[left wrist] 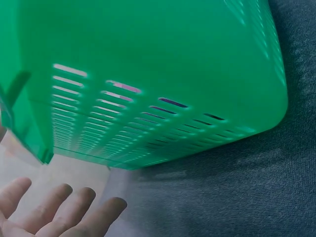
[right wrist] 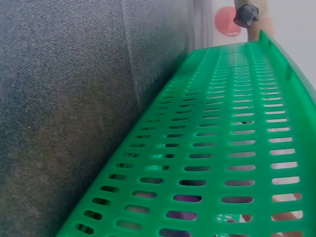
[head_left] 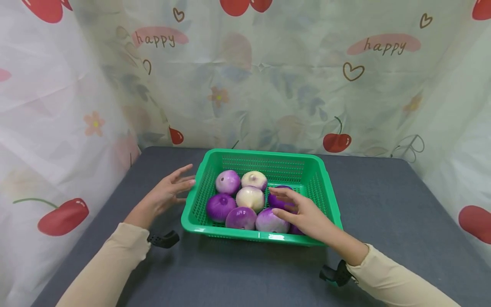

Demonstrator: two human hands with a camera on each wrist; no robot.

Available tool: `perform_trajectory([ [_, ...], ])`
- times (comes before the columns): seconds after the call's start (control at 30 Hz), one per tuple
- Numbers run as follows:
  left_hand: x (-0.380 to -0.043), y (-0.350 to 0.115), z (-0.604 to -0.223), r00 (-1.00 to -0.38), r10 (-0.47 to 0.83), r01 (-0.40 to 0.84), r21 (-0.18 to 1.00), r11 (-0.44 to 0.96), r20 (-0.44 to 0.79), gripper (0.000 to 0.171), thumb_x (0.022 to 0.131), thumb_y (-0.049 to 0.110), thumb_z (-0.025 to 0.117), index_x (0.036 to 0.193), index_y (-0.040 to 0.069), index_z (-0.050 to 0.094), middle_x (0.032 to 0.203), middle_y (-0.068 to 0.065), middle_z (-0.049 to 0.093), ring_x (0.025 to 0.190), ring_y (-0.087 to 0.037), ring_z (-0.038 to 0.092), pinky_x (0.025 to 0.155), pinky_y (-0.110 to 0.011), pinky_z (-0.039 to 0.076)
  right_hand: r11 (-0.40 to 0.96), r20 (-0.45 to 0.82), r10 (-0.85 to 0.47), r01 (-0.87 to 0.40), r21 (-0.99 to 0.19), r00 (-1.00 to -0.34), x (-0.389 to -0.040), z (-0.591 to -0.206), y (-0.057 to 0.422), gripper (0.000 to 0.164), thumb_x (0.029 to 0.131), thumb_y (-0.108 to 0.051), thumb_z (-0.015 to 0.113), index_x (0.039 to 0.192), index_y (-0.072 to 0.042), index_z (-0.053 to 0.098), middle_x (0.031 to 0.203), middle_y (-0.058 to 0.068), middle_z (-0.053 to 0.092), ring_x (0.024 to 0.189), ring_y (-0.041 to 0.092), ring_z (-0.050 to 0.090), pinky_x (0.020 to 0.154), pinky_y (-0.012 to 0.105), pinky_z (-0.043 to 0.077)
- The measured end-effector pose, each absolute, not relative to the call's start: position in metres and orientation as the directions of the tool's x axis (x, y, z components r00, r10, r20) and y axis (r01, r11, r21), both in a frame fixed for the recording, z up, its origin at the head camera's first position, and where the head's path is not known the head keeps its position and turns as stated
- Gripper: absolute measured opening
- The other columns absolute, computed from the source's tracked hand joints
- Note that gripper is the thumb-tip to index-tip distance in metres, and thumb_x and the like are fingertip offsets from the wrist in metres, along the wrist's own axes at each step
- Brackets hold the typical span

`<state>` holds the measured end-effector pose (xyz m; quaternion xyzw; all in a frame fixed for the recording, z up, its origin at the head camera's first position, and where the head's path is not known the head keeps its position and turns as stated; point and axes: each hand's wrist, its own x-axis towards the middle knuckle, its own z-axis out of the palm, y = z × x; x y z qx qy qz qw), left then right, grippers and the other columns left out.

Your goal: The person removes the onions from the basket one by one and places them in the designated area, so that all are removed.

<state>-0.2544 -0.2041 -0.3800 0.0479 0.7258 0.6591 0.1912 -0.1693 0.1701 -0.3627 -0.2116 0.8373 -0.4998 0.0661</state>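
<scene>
A green plastic basket (head_left: pixel 193 228) with slotted walls holds several purple onions (head_left: pixel 240 218), and two paler onions (head_left: pixel 250 198) lie among them. My left hand (head_left: pixel 166 194) is beside the basket's left rim, fingers spread and nothing held; whether a fingertip touches the rim I cannot tell. Its fingers (left wrist: pixel 64 212) also show in the left wrist view, below the slotted wall. Over the right part of the basket reaches my right hand (head_left: pixel 303 213), fingers loosely bent above the onions. It partly hides the onions beneath, and no onion is in its grasp.
The basket stands on a dark grey table (head_left: pixel 245 273). A printed curtain (head_left: pixel 268 85) with cherries and hearts hangs behind and on both sides. Each wrist carries a black strap mount (head_left: pixel 164 239). In the right wrist view the basket's slotted wall (right wrist: pixel 202 133) fills much of the frame.
</scene>
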Motion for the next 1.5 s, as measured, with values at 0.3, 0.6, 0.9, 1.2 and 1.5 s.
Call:
perform_trajectory([
  [0.3, -0.257, -0.203, -0.384, -0.912, 0.342, -0.210, 0.974, 0.091, -0.228, 0.080, 0.096, 0.023, 0.062, 0.157, 0.026, 0.010, 0.159, -0.015, 0.021, 0.144, -0.042, 0.023, 0.106, -0.068, 0.026, 0.445, 0.041, -0.453, -0.266, -0.855, -0.890, -0.177, -0.365, 0.171, 0.052, 0.092, -0.031, 0.067, 0.139, -0.016, 0.051, 0.139, 0.014, 0.054, 0.129, 0.032, 0.051, 0.102, 0.048, 0.044],
  [0.6, -0.258, -0.201, -0.389, -0.901, 0.353, -0.252, 0.966, 0.050, -0.253, 0.080, 0.095, 0.022, 0.063, 0.156, 0.032, 0.012, 0.159, -0.015, 0.020, 0.142, -0.042, 0.027, 0.105, -0.068, 0.028, 0.464, -0.027, -0.456, -0.211, -0.860, -0.889, -0.179, -0.368, 0.171, 0.051, 0.092, -0.030, 0.067, 0.137, -0.013, 0.053, 0.134, 0.014, 0.057, 0.123, 0.030, 0.056, 0.100, 0.046, 0.046],
  [0.9, -0.259, -0.201, -0.391, -0.876, 0.393, -0.305, 0.952, -0.004, -0.279, 0.077, 0.098, 0.019, 0.058, 0.156, 0.036, 0.011, 0.156, -0.017, 0.025, 0.117, -0.025, 0.059, 0.096, -0.054, 0.047, 0.489, -0.068, -0.498, -0.215, -0.846, -0.865, -0.180, -0.372, 0.172, 0.053, 0.090, -0.025, 0.070, 0.138, -0.010, 0.053, 0.130, 0.011, 0.059, 0.116, 0.028, 0.058, 0.095, 0.042, 0.049],
  [1.2, -0.260, -0.203, -0.395, -0.848, 0.456, -0.344, 0.935, -0.084, -0.271, 0.074, 0.100, 0.017, 0.053, 0.155, 0.040, 0.009, 0.155, -0.022, 0.021, 0.109, -0.022, 0.063, 0.088, -0.049, 0.052, 0.537, -0.082, -0.514, -0.246, -0.807, -0.854, -0.181, -0.373, 0.172, 0.059, 0.085, -0.028, 0.075, 0.138, -0.016, 0.053, 0.128, 0.006, 0.058, 0.114, 0.025, 0.053, 0.087, 0.035, 0.051],
  [1.5, -0.261, -0.202, -0.395, -0.836, 0.483, -0.368, 0.919, -0.140, -0.261, 0.070, 0.102, 0.013, 0.048, 0.154, 0.041, 0.011, 0.155, -0.020, 0.021, 0.111, -0.025, 0.061, 0.087, -0.050, 0.052, 0.580, -0.085, -0.523, -0.281, -0.764, -0.848, -0.181, -0.373, 0.173, 0.057, 0.084, -0.028, 0.076, 0.136, -0.017, 0.055, 0.125, 0.008, 0.059, 0.110, 0.025, 0.055, 0.084, 0.035, 0.051],
])
